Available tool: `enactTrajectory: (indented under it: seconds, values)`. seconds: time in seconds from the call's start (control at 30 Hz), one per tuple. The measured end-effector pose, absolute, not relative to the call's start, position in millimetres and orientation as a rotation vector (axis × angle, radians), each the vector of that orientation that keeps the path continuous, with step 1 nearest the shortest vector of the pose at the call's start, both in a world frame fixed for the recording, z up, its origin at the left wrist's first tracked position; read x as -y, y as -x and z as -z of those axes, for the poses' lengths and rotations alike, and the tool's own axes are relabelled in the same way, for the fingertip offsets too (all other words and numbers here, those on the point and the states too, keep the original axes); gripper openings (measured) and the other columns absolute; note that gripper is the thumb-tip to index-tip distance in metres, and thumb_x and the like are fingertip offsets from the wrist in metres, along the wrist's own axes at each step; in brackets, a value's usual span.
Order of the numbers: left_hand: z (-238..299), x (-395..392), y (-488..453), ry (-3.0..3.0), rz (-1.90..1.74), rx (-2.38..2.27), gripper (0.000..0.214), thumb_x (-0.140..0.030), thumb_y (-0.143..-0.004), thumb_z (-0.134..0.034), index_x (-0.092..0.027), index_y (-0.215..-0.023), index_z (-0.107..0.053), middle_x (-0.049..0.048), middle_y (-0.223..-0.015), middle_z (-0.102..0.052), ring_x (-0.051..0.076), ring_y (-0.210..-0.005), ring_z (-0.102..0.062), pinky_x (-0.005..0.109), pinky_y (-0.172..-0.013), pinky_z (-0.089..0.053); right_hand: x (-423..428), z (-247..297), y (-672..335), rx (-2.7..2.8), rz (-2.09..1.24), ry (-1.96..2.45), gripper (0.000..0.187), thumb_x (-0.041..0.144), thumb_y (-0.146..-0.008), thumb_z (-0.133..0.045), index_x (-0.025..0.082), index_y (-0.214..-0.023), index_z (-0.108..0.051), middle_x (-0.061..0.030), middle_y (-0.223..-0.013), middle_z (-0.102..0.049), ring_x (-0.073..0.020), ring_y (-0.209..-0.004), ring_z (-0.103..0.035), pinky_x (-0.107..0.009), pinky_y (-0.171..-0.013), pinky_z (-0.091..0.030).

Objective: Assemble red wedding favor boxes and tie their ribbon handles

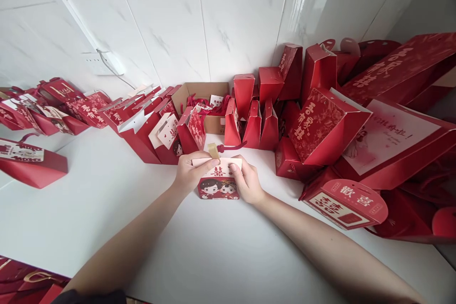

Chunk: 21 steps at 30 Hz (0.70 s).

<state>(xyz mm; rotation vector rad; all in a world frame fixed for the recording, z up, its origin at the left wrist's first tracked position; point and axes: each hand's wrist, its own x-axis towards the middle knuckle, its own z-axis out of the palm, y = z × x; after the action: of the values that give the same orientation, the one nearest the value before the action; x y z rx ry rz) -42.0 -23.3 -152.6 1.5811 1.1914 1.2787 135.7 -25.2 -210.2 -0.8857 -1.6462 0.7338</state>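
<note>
A small red and cream paper gift box (218, 189), printed with two cartoon figures and a red double-happiness sign, is held just above the white table. My left hand (192, 171) is closed on its upper left side, the thumb lying across the cream front. On the upper right, my right hand (248, 181) grips the same box with its thumb pressed on the front. A gold strip (213, 151) stands up at the top edge by my left thumb. Behind it a dark red ribbon (233, 147) sticks out to the right. My fingers behind the box are hidden.
A cardboard box (215, 124) with red ribbons and a card stands behind my hands. Rows of red gift boxes (140, 137) are at its left, and taller stacked ones (317, 126) crowd the right. One red bag (33, 161) lies far left. A tiled wall (164, 23) closes the back.
</note>
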Motion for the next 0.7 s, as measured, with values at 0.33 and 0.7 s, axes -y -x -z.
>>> enactTrajectory:
  seconds: [0.33,0.7]
  values:
    - [167,18,45,-1.539,-1.250,-1.047,0.029,-0.037,-0.079,-0.073,-0.018,-0.101,-0.071,0.0058,-0.091,-0.071,0.020,-0.082,-0.067,0.030,-0.075,-0.053,25,209,-137,1.630,-0.705,0.933,0.029,0.043,-0.100,-0.039,0.022,-0.087,-0.055,-0.0019,-0.075,-0.060,-0.0181,-0.067,-0.057,-0.030,-0.066,-0.046]
    - [190,19,35,-1.942,-1.269,-0.794,0.072,-0.045,-0.085,-0.066,-0.022,-0.148,-0.038,0.0141,-0.149,-0.046,0.032,-0.137,-0.044,0.046,-0.112,-0.039,32,200,-135,1.774,-0.520,0.609,0.039,0.037,-0.102,-0.035,0.025,-0.135,-0.051,-0.0098,-0.144,-0.053,-0.0250,-0.132,-0.050,-0.048,-0.110,-0.040]
